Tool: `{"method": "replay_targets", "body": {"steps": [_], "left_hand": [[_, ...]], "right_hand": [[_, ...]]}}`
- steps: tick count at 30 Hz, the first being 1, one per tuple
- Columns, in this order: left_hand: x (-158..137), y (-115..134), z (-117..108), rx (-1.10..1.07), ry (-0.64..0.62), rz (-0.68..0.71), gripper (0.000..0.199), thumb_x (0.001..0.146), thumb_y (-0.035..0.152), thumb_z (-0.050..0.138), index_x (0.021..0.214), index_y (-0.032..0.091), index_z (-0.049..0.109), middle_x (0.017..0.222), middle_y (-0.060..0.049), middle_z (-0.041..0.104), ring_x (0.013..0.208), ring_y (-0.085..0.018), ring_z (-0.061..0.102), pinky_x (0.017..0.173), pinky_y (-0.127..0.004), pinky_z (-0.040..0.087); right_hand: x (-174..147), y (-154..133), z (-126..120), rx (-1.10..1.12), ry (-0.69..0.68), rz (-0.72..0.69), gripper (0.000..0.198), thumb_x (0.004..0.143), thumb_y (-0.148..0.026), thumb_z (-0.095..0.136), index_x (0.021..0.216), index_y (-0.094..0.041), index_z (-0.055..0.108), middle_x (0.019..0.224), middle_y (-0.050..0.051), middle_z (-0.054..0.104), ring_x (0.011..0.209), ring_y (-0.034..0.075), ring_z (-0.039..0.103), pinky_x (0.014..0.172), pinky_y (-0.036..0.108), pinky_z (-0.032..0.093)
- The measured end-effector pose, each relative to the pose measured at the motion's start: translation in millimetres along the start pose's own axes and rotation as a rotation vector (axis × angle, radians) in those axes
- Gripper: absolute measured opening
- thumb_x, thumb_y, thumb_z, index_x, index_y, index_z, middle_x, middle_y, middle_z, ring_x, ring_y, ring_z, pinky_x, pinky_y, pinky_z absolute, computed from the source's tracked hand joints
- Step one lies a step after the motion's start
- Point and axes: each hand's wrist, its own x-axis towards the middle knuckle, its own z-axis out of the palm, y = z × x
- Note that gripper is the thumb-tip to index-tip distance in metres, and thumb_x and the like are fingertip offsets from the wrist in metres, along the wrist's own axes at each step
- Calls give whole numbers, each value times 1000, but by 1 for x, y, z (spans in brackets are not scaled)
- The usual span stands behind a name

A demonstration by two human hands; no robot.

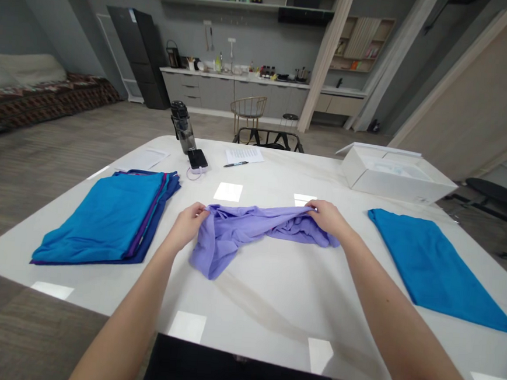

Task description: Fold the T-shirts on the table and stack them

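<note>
A crumpled lavender garment (237, 227) stretches sideways over the middle of the white table (270, 308); its exact kind does not show. My left hand (188, 223) pinches its upper left corner, and below that a part hangs down to the tabletop. At the other end, my right hand (325, 215) grips the upper edge, with bunched fabric lying under and beside the fingers. Left of my left hand lies a stack of folded blue and purple cloth (106, 213). A single folded blue cloth (441, 263) rests to the right of my right arm.
Toward the back left stand a dark bottle (183, 127) and a phone (197, 159). A pen (236, 164) lies by a printed sheet (245, 154), with more paper (144, 159) farther left. A white box (395, 172) occupies the back right. Chairs (269, 137) stand beyond the table.
</note>
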Motion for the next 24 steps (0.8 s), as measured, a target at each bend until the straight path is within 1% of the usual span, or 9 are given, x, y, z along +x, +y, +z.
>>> {"method": "replay_targets", "body": {"steps": [3, 5, 7, 10, 13, 16, 18, 21, 24], "left_hand": [[4, -16, -9, 36, 64, -156, 22, 93, 40, 50, 97, 21, 60, 81, -6, 69, 71, -23, 67, 65, -31, 50], [5, -21, -10, 233, 71, -226, 22, 95, 35, 47, 102, 20, 60, 86, -11, 70, 78, -27, 69, 70, -36, 51], [5, -19, -8, 447, 98, -226, 26, 96, 30, 43, 113, 19, 59, 102, -17, 70, 93, -33, 69, 78, -42, 51], [3, -7, 0, 642, 172, -131, 39, 95, 22, 40, 131, 16, 53, 127, -22, 62, 117, -37, 62, 89, -48, 50], [2, 10, 12, 678, 202, 19, 42, 94, 20, 44, 135, 16, 53, 131, -19, 60, 123, -35, 59, 96, -49, 49], [-1, 25, 30, 547, -1, 249, 32, 98, 27, 47, 127, 21, 60, 126, -12, 65, 116, -27, 63, 98, -40, 49], [-4, 34, 46, 485, -203, 360, 31, 100, 38, 48, 124, 23, 62, 123, -9, 67, 111, -25, 66, 96, -36, 50], [-6, 42, 72, 554, -385, 442, 40, 99, 47, 52, 130, 23, 61, 128, -11, 66, 114, -28, 65, 95, -37, 50], [-2, 46, 91, 631, -472, 464, 35, 100, 33, 50, 130, 21, 61, 124, -13, 69, 112, -27, 66, 92, -35, 48]], "right_hand": [[22, 0, -14, -119, 108, 89, 29, 94, -20, 50, 111, -22, 73, 118, 11, 73, 114, 30, 60, 96, 43, 43], [36, -5, -13, -141, 157, 147, 31, 96, -22, 47, 115, -21, 72, 120, 12, 72, 117, 31, 59, 99, 49, 42], [45, -9, -7, -172, 147, 210, 33, 97, -24, 46, 120, -21, 69, 120, 14, 71, 118, 32, 58, 100, 54, 41], [48, -5, 3, -253, 19, 313, 38, 93, -24, 54, 129, -22, 65, 131, 16, 65, 123, 35, 56, 101, 60, 40], [42, 13, 4, -324, -190, 437, 39, 87, -25, 62, 125, -24, 69, 135, 16, 62, 126, 37, 54, 103, 65, 37], [34, 37, -3, -316, -357, 540, 28, 84, -27, 66, 111, -23, 74, 124, 15, 68, 117, 36, 61, 100, 66, 40], [31, 50, -6, -284, -365, 524, 20, 83, -27, 67, 101, -22, 75, 116, 14, 71, 110, 35, 64, 97, 62, 43], [33, 57, -5, -80, -136, 411, 16, 86, -32, 66, 94, -20, 72, 105, 13, 73, 99, 29, 65, 91, 48, 49], [45, 48, -3, 410, 155, 419, 23, 92, -41, 61, 96, -19, 66, 91, 9, 71, 78, 19, 63, 74, 31, 50]]}}
